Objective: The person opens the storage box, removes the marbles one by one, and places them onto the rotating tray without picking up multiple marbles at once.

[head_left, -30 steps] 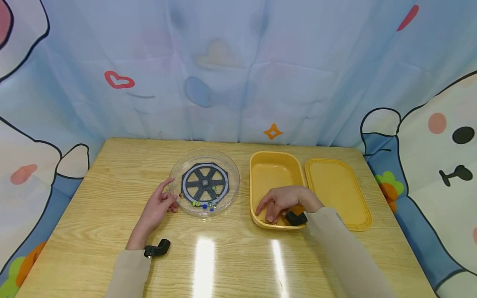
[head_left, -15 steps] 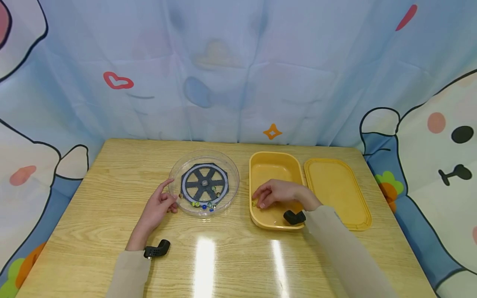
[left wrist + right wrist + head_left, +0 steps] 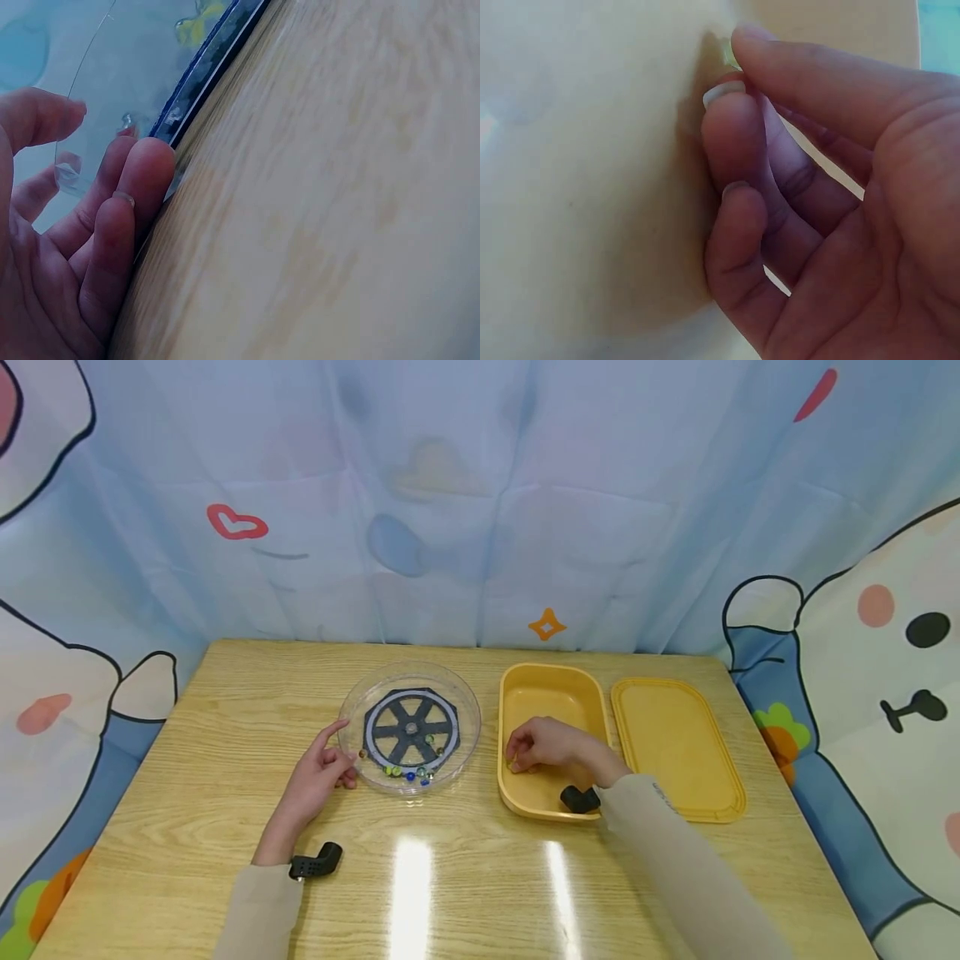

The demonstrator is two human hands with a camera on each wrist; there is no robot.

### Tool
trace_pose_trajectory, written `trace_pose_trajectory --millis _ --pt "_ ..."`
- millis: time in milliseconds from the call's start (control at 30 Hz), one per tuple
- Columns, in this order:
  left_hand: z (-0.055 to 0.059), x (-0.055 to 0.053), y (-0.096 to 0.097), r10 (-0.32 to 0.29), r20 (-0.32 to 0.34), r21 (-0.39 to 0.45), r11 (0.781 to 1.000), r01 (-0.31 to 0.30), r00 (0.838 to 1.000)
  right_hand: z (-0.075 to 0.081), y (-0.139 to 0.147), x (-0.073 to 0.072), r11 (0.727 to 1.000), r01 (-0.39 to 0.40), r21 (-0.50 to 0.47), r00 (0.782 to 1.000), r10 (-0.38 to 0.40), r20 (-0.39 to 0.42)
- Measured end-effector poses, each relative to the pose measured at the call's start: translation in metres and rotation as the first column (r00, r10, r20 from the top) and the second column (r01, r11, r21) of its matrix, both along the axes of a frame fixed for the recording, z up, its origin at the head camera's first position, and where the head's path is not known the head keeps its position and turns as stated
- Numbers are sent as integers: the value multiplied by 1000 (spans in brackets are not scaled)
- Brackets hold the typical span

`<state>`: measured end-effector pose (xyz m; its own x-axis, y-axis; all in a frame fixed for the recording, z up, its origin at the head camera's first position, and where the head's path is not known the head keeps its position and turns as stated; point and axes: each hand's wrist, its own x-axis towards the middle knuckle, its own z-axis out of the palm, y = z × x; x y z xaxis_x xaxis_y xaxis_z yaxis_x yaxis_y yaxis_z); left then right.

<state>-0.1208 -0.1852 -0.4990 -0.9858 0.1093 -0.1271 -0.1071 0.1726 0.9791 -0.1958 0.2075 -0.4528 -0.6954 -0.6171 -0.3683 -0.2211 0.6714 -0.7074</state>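
In the head view my left hand [image 3: 318, 777] touches the left side of a round clear dish [image 3: 471, 752], its fingers loosely bent at the wall. A black, six-spoked wheel-like shape [image 3: 429, 727] shows in the dish. Several glass marbles lie along its near side, among them a blue marble [image 3: 410, 776] and a yellow-green marble [image 3: 397, 771]. My right hand [image 3: 551, 745] is inside a yellow box [image 3: 555, 681], near its left wall. Its thumb and fingertip pinch a small yellow-green marble [image 3: 727, 54], mostly hidden by the fingers.
A flat yellow lid [image 3: 678, 747] lies right of the box on the wooden table [image 3: 262, 710]. The dish stands a little left of the box. A blue printed curtain [image 3: 465, 552] hangs behind the table's far edge.
My right hand has moved from the near end of the box up along its left wall, where a yellow marble showed and is now between its fingertips. The left hand stays still.
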Motion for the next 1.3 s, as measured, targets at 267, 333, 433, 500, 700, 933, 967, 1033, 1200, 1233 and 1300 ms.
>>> trace_pose_trajectory --millis 267,333,433,500,700,933,967,1033,1200,1233,1300 --pt "27 9 5 -28 -21 16 999 28 999 -2 9 -1 1000 0 15 999 0 41" --pt "24 8 4 -24 -22 25 999 24 999 -2 11 0 1000 8 5 998 -8 58" --pt "14 5 3 -5 -7 35 999 5 1000 -1 13 1 1000 15 -21 996 -13 84" --pt "7 2 1 1 -2 37 999 0 1000 0 14 1 999 22 -32 994 -18 106" --pt "-2 0 0 6 -23 43 999 -5 1000 1 17 2 998 25 -54 992 -18 127" --pt "-1 1 1 5 -25 45 999 -3 1000 2 19 1 995 48 -82 989 -36 143" --pt "-1 1 1 3 -23 44 999 -2 1000 3 19 1 995 55 -86 989 -42 142" --pt "-1 1 1 1 -17 42 999 -1 1000 5 20 2 993 72 -89 990 -60 130" --pt "-1 0 1 -4 -4 43 999 4 1000 12 24 1 987 127 -103 991 -121 61" --pt "3 1 2 -7 -6 43 999 7 1000 14 24 1 983 142 -114 989 -137 50" --pt "12 3 3 -10 -6 36 999 10 1000 20 24 0 975 172 -141 985 -169 34"
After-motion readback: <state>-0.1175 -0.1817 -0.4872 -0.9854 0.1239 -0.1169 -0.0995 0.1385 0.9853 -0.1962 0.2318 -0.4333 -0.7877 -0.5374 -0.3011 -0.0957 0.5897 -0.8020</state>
